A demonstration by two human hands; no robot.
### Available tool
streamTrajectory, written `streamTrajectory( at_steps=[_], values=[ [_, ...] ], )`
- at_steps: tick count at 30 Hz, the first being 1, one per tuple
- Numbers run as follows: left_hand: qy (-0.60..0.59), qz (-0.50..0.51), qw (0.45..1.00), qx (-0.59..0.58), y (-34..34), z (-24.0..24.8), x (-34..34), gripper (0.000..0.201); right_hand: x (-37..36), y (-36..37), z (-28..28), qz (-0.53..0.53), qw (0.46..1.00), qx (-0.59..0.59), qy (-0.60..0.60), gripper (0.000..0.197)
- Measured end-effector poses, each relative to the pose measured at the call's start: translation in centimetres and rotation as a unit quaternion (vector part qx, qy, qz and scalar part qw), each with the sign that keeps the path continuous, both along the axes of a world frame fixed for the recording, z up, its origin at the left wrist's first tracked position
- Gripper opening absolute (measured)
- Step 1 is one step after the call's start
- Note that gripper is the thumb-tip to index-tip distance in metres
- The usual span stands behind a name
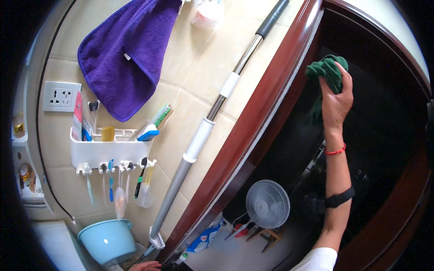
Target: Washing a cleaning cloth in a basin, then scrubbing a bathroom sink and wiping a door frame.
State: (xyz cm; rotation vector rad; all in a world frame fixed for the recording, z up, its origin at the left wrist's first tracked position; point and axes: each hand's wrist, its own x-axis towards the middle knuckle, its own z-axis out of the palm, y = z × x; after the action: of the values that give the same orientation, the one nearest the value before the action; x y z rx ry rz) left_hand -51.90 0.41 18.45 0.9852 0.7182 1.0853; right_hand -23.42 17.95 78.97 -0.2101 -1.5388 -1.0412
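Note:
My right hand (337, 99) is raised at the upper right, its fingers closed around a bunched green cloth (331, 72). The cloth lies against or just in front of a dark, glossy door panel (375, 113); a faint green reflection shows below it. A red bracelet (335, 150) and a black band (340, 197) circle my right arm. Only part of my left hand (145, 266) shows at the lower edge, fingers stretched out and nothing visible in them. It is near the foot of a grey and white telescopic pole (181, 174) and the reddish-brown door frame (235, 135).
A purple towel (131, 54) hangs on the tiled wall above a white toothbrush holder (104, 152) with several brushes. Beside it is a socket plate (62, 96). A light-blue bucket (107, 241) stands at lower left. Beyond the frame are a fan (267, 203) and a wooden stool (269, 237).

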Motion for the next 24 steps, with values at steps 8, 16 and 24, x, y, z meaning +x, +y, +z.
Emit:
streamTrajectory(
  at_steps=[8,16,24],
  values=[
    [0.244,0.14,0.911,0.3,9.9,9.3,7.3,0.049,3.4,-3.5,12.9,-0.115,0.988,0.089,-0.046,0.038],
    [0.292,0.269,0.844,0.361,16.0,15.8,11.5,0.04,-1.8,-2.2,20.6,-0.197,0.971,0.132,0.022,0.043],
    [0.367,0.326,0.793,0.36,17.9,14.6,12.1,0.039,-7.7,6.4,23.6,-0.315,0.948,0.015,0.042,0.045]
  ],
)
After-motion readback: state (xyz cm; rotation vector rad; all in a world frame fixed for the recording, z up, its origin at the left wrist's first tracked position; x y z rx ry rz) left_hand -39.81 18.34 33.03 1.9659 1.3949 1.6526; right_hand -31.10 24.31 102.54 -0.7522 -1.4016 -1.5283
